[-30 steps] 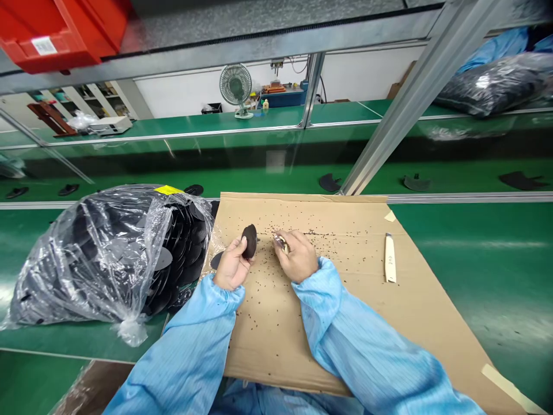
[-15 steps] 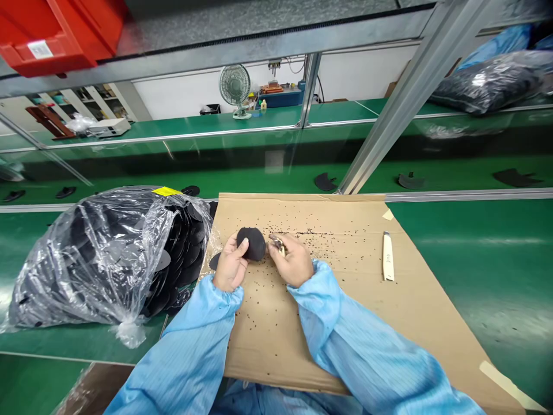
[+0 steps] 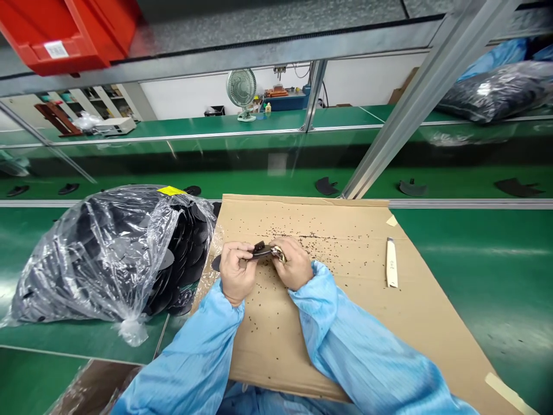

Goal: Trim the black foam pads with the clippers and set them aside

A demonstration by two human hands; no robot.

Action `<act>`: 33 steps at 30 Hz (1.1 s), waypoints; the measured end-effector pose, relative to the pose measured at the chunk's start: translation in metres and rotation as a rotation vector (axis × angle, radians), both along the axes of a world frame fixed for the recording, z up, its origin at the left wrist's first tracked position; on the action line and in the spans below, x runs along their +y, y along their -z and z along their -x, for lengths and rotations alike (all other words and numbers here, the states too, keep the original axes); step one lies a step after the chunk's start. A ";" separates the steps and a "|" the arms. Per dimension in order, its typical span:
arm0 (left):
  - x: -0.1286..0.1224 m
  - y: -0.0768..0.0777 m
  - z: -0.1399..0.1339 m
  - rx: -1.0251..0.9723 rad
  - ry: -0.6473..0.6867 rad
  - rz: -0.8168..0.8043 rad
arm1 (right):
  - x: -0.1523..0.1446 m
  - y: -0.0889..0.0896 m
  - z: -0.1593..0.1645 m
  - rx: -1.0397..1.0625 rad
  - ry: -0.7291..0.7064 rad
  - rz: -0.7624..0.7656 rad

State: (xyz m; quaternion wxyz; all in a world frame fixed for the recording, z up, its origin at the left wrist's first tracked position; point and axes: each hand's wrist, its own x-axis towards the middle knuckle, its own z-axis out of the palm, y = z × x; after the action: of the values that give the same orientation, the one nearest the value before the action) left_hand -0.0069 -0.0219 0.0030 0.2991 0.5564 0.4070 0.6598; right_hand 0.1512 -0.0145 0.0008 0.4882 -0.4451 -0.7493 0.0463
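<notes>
My left hand [image 3: 237, 272] pinches a round black plastic disc [image 3: 261, 253] between thumb and fingers. The disc is turned edge-on, and a small raised piece stands up from its upper face. In my closed right hand [image 3: 294, 264] is a small metal tool with yellowish parts, which looks like nippers [image 3: 278, 253]. Their tip meets the disc's right edge, though most of the tool is hidden by my fingers. Below both hands lies a sheet of cardboard [image 3: 328, 340], strewn with tiny black bits [image 3: 317, 245]. Another black disc [image 3: 216, 263] lies just left of my left hand.
A clear plastic bag [image 3: 95, 253] stuffed with black discs lies at the left. On the cardboard's right side rests a pale-handled knife [image 3: 391, 262]. A metal post [image 3: 401, 104] rises behind the cardboard, and a red bin [image 3: 73, 34] sits on the shelf above.
My left hand has tipped the disc from face-on to edge-on. My right hand has brought the nippers against its edge. The view has shifted slightly.
</notes>
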 end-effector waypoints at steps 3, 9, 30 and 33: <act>0.001 0.003 0.000 0.060 -0.015 -0.023 | 0.000 -0.001 0.000 0.015 0.030 -0.002; 0.003 0.002 0.003 0.111 -0.025 0.005 | -0.003 -0.003 0.000 0.026 0.068 -0.040; 0.018 0.012 -0.001 0.393 -0.129 0.023 | 0.137 -0.066 -0.004 -0.448 0.056 0.109; 0.017 0.011 -0.003 0.395 -0.070 0.037 | 0.180 -0.082 0.012 -0.518 0.114 0.073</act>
State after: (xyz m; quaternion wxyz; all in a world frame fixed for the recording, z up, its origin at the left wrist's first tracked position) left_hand -0.0043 -0.0049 -0.0082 0.2006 0.6547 0.4890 0.5403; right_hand 0.1393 0.1652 0.0829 0.2656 -0.5009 -0.8208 -0.0697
